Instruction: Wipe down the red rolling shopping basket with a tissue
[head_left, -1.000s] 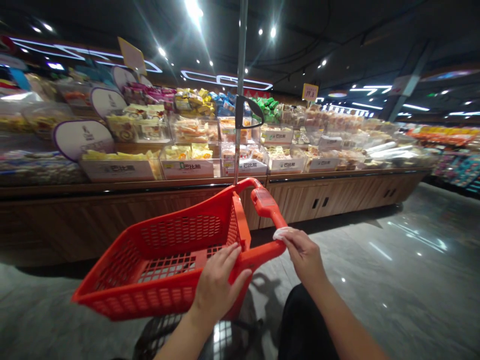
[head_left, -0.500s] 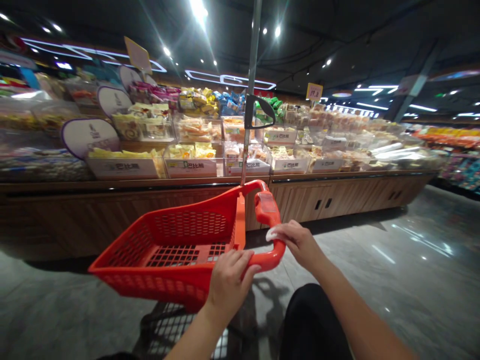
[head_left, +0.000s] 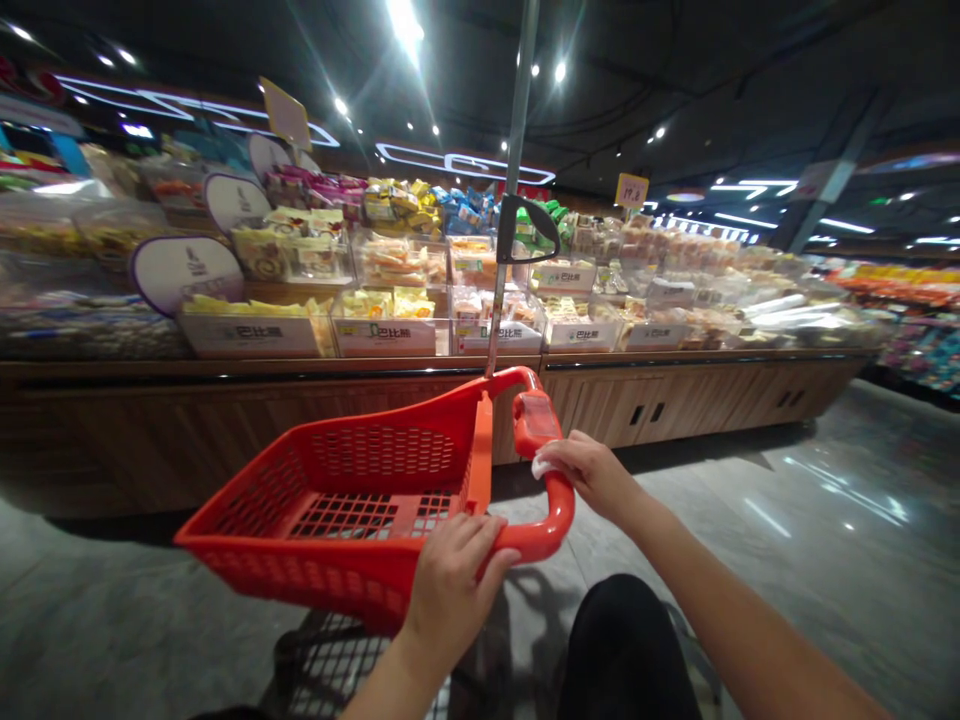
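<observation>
A red plastic shopping cart point(head_left: 330, 548) with a perforated basket stands in front of me, its handle point(head_left: 551, 535) curving round on the right. My left hand point(head_left: 454, 575) is wrapped round the near end of the handle, beside the basket's rim. Pressed to the far side of the handle, just below its thick red block point(head_left: 535, 420), is a white wipe point(head_left: 541, 466). My right hand point(head_left: 592, 472) is closed on this wipe, and the fingers hide most of it. A metal pole point(head_left: 517, 120) with a black loop grip point(head_left: 525, 230) rises behind the cart.
Beyond the cart runs a long wooden display counter point(head_left: 600, 400) with clear bins of packaged snacks point(head_left: 390, 305) and printed signs point(head_left: 187, 272). Grey shiny floor point(head_left: 810, 560) lies to the right. My dark-clothed knee point(head_left: 630, 650) is below the handle. A black lower rack point(head_left: 337, 655) sits under the basket.
My right hand has slid with the wipe a little up the handle toward the thick block. The left hand keeps its grip. The view has shifted slightly.
</observation>
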